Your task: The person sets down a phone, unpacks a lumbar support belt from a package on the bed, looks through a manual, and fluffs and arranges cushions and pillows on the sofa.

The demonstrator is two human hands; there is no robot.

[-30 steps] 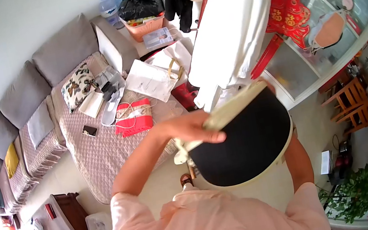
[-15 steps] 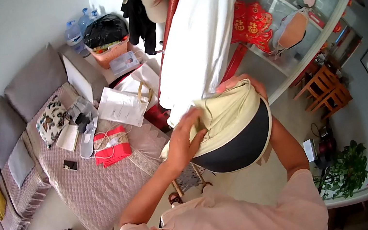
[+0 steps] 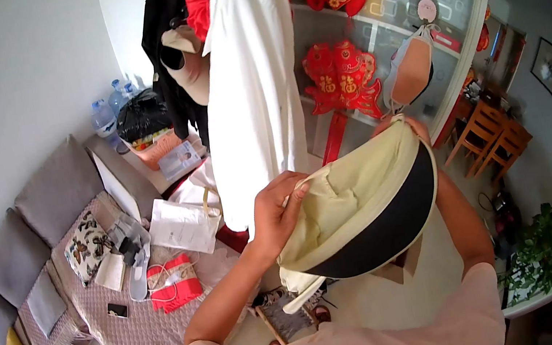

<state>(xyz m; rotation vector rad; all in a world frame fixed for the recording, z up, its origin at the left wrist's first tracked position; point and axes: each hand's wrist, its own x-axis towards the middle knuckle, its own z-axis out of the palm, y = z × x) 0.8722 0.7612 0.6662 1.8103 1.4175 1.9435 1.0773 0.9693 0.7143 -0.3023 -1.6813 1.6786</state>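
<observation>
A pale yellow sun hat (image 3: 352, 185) with a black brim underside hangs between my hands in the head view, its hollow inside turned up toward me. My left hand (image 3: 277, 213) pinches the hat's left edge between thumb and fingers. At the far right end, my right hand (image 3: 418, 127) grips the rim, with part of its fingers hidden behind the fabric. A strap of the same pale cloth dangles from the hat's lower left. Just behind the hat is a long white garment (image 3: 253, 103).
Caps (image 3: 191, 76) and dark clothes hang behind. A glass-panelled partition carries red fish decorations (image 3: 342, 79) and a hanging hat (image 3: 409, 71). On the left, a sofa (image 3: 60, 203) holds bags and a red cloth (image 3: 174, 283). A stool (image 3: 287, 318) stands near my feet.
My left hand has gone from reaching into the hat to pinching its edge. The hat has opened wider and moved slightly right. The view has shifted.
</observation>
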